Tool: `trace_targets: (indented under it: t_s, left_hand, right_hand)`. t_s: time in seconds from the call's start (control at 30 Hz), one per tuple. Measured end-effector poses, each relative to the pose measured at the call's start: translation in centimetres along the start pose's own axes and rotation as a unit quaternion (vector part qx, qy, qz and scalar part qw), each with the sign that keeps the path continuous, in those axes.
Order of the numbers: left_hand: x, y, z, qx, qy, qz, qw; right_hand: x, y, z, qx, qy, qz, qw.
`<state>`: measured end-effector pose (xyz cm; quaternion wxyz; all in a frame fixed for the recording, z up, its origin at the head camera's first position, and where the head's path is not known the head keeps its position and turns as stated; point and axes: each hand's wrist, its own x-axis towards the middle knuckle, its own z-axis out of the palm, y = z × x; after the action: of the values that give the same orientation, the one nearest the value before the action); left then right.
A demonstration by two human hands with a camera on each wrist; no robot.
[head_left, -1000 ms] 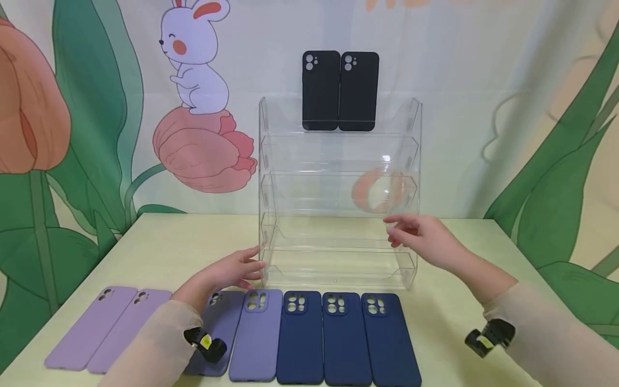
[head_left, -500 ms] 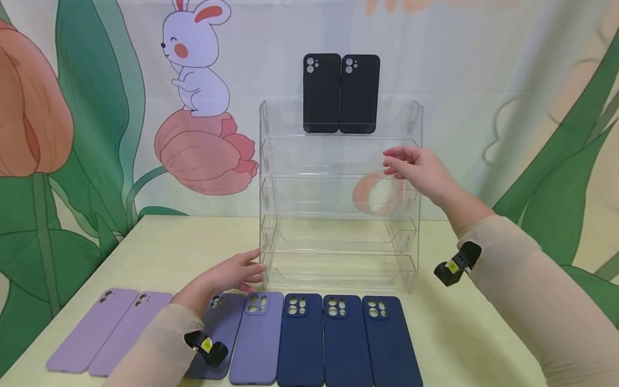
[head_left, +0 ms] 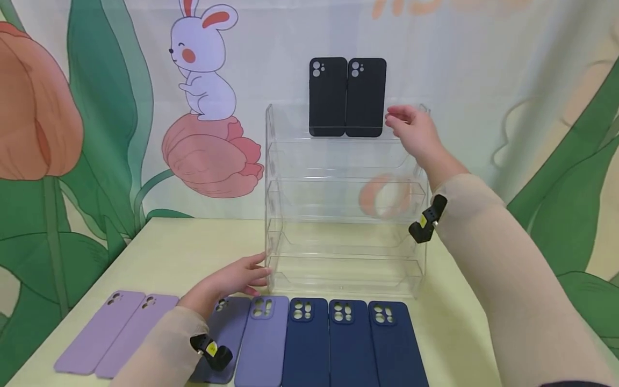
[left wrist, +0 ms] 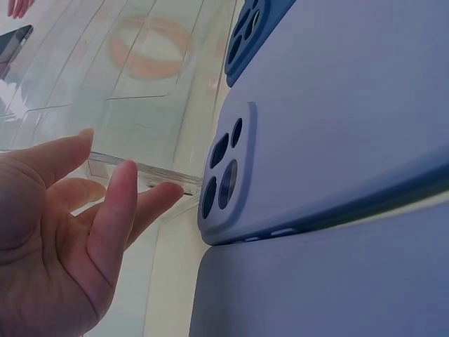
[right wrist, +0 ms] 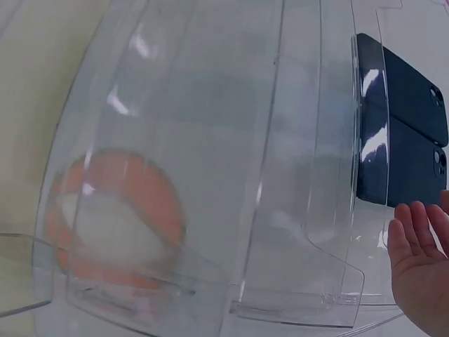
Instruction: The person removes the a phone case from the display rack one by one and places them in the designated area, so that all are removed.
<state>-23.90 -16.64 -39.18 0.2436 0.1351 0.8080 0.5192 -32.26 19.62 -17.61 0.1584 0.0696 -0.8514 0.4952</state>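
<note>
My right hand [head_left: 415, 131] is up high, just beside the two black cases [head_left: 347, 97] on the top shelf of the clear rack [head_left: 290, 161]. My fingers are straight and loose, and they hold nothing. I think the fingertips are close to the right black case but not on it; the head view is too small for me to be sure. In the right wrist view my fingers [right wrist: 414, 239] sit just under the black cases [right wrist: 403, 133], with a little gap between.

My left hand [head_left: 232, 279] is down low on the bench [head_left: 193, 247]. Its fingers are open too, and the tips touch the bottom left corner of the rack. I think I keep that hand there so the rack does not slide. In the left wrist view my fingers [left wrist: 119, 203] reach to the clear edge [left wrist: 140, 168], and they hold nothing.

The black cases stand up side by side and lean back on the shelf, so I can see their backs and camera holes.

More cases lie flat in a row on the bench in front of the rack. Two light purple cases [head_left: 116, 333] are on the left. Next come two blue-purple cases [head_left: 258, 338], and my left arm covers part of one. Then three dark blue cases [head_left: 348, 344] lie edge to edge. They are lined up by colour, close to me.
</note>
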Motion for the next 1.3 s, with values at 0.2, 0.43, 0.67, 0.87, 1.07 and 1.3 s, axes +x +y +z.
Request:
trace_targets:
  t_s: [0.2, 0.43, 0.67, 0.87, 1.07, 1.3]
  left_hand:
    - [0.2, 0.1, 0.2, 0.0, 0.007, -0.006, 1.0]
    - [0.2, 0.1, 0.1, 0.0, 0.008, -0.01, 0.9999]
    - [0.1, 0.1, -0.1, -0.003, 0.004, -0.009, 0.9999]
    - [0.2, -0.1, 0.1, -0.009, 0.006, -0.017, 0.9998]
    - [0.2, -0.1, 0.2, -0.005, 0.015, -0.018, 0.9997]
    - [0.1, 0.0, -0.1, -0.011, 0.008, -0.014, 0.9998]
  right_hand:
    - [1.4, -0.7, 0.0, -0.007, 0.027, 0.014, 1.0]
    - [2.5, -1.4, 1.0, -0.011, 0.028, 0.029, 0.999]
    - [3.0, -1.5, 2.1, -0.037, 0.026, 0.047, 0.998]
    - [3.1, -1.2, 2.3, -0.027, 0.04, 0.053, 0.997]
    - [3.3, -1.1, 2.2, -0.03, 0.073, 0.012, 0.997]
    - [2.9, -1.4, 1.6, 0.016, 0.097, -0.018, 0.995]
